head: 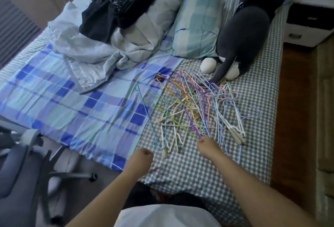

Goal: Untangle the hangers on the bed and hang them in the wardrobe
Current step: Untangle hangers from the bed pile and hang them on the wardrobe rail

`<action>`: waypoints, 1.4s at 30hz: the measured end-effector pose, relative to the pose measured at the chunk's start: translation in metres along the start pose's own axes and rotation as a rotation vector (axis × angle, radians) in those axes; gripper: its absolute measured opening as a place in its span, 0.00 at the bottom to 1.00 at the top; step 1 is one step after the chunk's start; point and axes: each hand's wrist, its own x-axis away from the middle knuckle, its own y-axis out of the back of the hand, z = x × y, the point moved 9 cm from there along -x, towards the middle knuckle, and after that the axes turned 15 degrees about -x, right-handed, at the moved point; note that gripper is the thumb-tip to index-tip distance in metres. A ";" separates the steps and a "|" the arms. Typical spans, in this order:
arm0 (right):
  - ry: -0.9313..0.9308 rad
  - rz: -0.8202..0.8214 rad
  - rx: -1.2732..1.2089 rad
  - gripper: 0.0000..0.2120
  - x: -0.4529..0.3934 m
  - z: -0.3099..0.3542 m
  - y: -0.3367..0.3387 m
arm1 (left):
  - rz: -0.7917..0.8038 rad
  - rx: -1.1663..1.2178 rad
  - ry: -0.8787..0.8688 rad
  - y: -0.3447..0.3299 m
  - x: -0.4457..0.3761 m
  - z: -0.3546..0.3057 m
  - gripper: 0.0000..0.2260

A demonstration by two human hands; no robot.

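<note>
Tangled hangers (195, 111) lie mid-frame on the bed (198, 169); right hand (205, 143) grips strands at the pile's near edge, left hand (143, 155) fisted, contents indeterminate.

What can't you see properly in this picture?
Head view only:
- Wardrobe: not in the picture at all.
- Right hand: fingers curl away from the camera, so whether it grips a hanger is unclear.
- Hangers: too tangled and thin to count.
- Plush toy: face turned away.
- Nightstand: cut off by the right edge.
</note>
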 end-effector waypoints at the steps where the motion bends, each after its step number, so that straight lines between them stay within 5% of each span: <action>1: -0.008 0.013 -0.015 0.09 -0.009 0.003 0.001 | -0.002 -0.044 0.008 -0.006 -0.012 -0.007 0.07; 3: -0.011 0.000 -0.056 0.08 -0.022 0.003 0.005 | -0.035 -0.111 0.025 -0.015 -0.036 -0.022 0.04; 10: -0.137 -0.101 -0.072 0.13 -0.041 -0.058 0.028 | -0.162 -0.156 0.240 -0.058 -0.145 -0.044 0.41; 15: -0.291 -0.066 -0.133 0.13 -0.012 -0.102 -0.003 | -0.153 -0.107 0.266 -0.046 -0.173 -0.039 0.49; 23: -0.261 -0.089 -0.133 0.06 -0.008 -0.079 -0.027 | -0.330 0.091 0.140 0.057 -0.109 -0.011 0.25; 28: -0.412 -0.343 -0.657 0.10 -0.050 -0.097 -0.014 | -0.451 0.061 0.217 0.103 -0.060 0.035 0.27; 32: -0.534 -0.295 -1.154 0.09 -0.077 -0.106 -0.036 | -0.462 0.110 0.272 0.096 -0.029 0.060 0.26; 36: -0.503 -0.152 -1.167 0.07 -0.058 -0.075 -0.057 | -0.459 0.221 0.315 0.070 -0.003 0.064 0.03; 42: -0.358 0.249 -1.085 0.20 -0.019 -0.006 -0.093 | -0.393 0.292 0.315 0.053 0.001 0.037 0.03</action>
